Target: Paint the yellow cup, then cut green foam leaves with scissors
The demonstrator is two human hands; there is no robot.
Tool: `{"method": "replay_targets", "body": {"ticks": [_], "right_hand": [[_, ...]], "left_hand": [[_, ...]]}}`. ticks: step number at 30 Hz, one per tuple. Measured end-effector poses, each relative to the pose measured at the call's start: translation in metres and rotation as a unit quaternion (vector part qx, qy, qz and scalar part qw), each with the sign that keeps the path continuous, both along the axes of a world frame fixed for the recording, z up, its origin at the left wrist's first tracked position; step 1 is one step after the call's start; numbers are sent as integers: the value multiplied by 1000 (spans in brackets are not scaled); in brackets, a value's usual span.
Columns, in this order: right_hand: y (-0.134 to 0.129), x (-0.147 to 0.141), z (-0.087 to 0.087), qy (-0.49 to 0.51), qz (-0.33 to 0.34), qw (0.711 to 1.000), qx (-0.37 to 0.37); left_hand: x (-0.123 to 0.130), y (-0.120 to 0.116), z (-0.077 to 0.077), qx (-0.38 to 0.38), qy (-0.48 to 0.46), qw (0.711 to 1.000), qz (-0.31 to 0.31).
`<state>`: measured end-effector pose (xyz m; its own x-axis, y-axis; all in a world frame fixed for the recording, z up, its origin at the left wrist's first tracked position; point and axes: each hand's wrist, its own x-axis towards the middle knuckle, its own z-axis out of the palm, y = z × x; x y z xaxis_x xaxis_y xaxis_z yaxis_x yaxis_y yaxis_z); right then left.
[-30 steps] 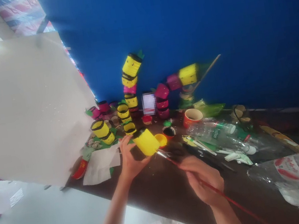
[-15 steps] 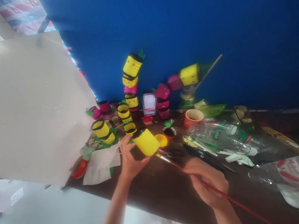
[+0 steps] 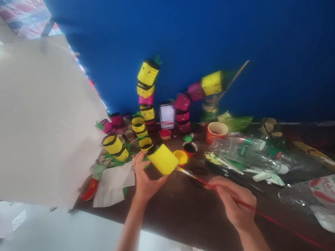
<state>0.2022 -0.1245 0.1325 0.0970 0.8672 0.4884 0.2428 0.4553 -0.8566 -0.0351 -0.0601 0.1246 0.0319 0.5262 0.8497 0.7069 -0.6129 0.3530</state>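
My left hand (image 3: 145,179) grips a yellow cup with a black rim (image 3: 163,160), tilted above the brown table (image 3: 174,209). In my right hand (image 3: 237,201) is a long red paintbrush (image 3: 200,181), held between thumb and fingers. The brush's yellow-stained tip is close to the cup's lower right edge; whether they touch I cannot tell. Just behind the tip sits a small pot of yellow paint (image 3: 180,157), with a pot of dark paint (image 3: 189,148) to its right.
Yellow cups (image 3: 115,147) and magenta cups (image 3: 182,116) stand or stack along the back. An orange cup (image 3: 216,131), plastic bottles (image 3: 244,149) and a large bottle (image 3: 327,193) lie to the right. White paper (image 3: 113,185) and a red object (image 3: 90,189) are at left.
The brush tip has moved slightly right and up, toward the yellow pot, and my right hand has turned a little. The yellow cup has shifted slightly left.
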Motion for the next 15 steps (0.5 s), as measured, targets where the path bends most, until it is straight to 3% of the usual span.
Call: {"method": "replay_targets", "body": {"ticks": [4, 9, 15], "right_hand": [[-1, -1, 1, 35, -33, 999, -8], [-1, -3, 5, 17, -24, 999, -31], [-1, -3, -2, 66, -43, 997, -26]], "left_hand": [[-1, -1, 0, -6, 6, 1000, 2], [0, -2, -1, -11, 3, 1000, 4], [-1, -2, 1, -9, 2, 1000, 4]]}}
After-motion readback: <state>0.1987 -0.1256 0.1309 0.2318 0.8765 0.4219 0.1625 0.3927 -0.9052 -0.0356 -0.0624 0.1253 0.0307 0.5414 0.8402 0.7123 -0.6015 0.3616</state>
